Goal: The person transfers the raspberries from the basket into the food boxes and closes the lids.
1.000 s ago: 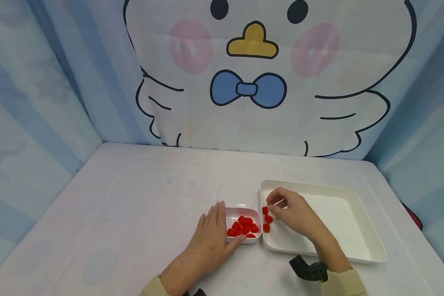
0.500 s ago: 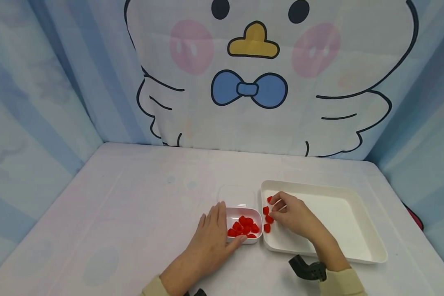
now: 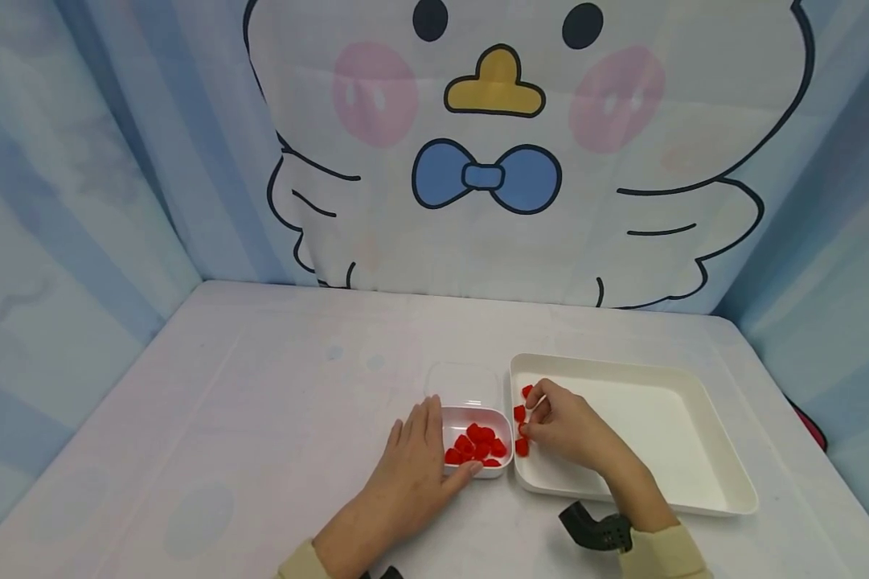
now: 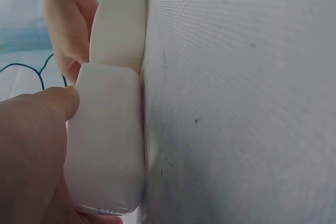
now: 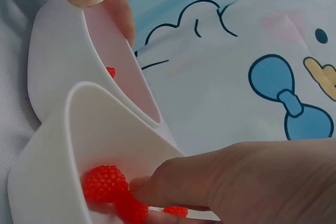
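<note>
My left hand [image 3: 408, 474] lies against the left side of a small white box [image 3: 504, 412], its fingers straight and its thumb over the near rim. Inside the box are several red raspberries [image 3: 477, 442], which look like toys. In the left wrist view the thumb touches the top corner of the box [image 4: 107, 140]. My right hand [image 3: 567, 426] reaches into the left end of a white tray [image 3: 666, 426]. Between its thumb and finger it pinches a raspberry [image 5: 132, 209], low in the tray. Another raspberry [image 5: 105, 184] sits beside it against the tray wall.
A clear lid [image 3: 463, 382] stands out behind the box. Box and tray sit side by side on a pale table [image 3: 260, 434]. A few other raspberries [image 3: 519, 413] lie along the tray's left wall. A printed cartoon curtain [image 3: 477, 241] rises behind the table.
My right hand has drawn back nearer and slightly left within the tray, its fingers closing on a raspberry. One raspberry at the far left of the tray has come into sight. My left hand stays put.
</note>
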A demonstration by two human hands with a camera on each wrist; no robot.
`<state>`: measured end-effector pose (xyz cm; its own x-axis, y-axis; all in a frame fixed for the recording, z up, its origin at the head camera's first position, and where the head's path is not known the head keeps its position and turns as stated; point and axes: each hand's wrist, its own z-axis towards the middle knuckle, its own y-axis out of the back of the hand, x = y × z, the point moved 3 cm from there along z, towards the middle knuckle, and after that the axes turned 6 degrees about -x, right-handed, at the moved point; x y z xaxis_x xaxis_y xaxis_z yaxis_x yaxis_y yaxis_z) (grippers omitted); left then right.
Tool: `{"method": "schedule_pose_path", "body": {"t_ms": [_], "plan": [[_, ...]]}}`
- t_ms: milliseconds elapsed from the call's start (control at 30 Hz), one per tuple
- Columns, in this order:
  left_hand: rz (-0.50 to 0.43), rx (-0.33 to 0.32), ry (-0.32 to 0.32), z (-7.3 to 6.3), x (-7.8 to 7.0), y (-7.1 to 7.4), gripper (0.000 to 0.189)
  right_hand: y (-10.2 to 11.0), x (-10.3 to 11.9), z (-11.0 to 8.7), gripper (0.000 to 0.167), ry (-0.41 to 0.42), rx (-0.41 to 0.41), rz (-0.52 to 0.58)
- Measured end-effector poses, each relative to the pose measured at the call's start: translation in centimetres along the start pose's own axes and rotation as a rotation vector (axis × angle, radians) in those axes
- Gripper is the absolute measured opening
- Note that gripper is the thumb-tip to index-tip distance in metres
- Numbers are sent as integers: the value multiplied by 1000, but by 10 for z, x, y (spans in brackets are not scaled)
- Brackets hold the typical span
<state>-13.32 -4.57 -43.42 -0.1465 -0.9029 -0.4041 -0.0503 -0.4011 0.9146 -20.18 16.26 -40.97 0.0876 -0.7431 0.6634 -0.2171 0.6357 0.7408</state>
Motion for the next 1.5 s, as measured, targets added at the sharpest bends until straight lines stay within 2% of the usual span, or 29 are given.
{"method": "schedule_pose_path", "body": {"t_ms": [667,1167,1500], "plan": [[-3,0,-2,0,-2,2,98,-1,2,0,19,18,-12,-18],[1,-1,7,1,-1,2,98,7,1,0,21,1,-32,-3],[0,3,10,1,-2,2,99,8,1,2,24,36,-40,17]]}}
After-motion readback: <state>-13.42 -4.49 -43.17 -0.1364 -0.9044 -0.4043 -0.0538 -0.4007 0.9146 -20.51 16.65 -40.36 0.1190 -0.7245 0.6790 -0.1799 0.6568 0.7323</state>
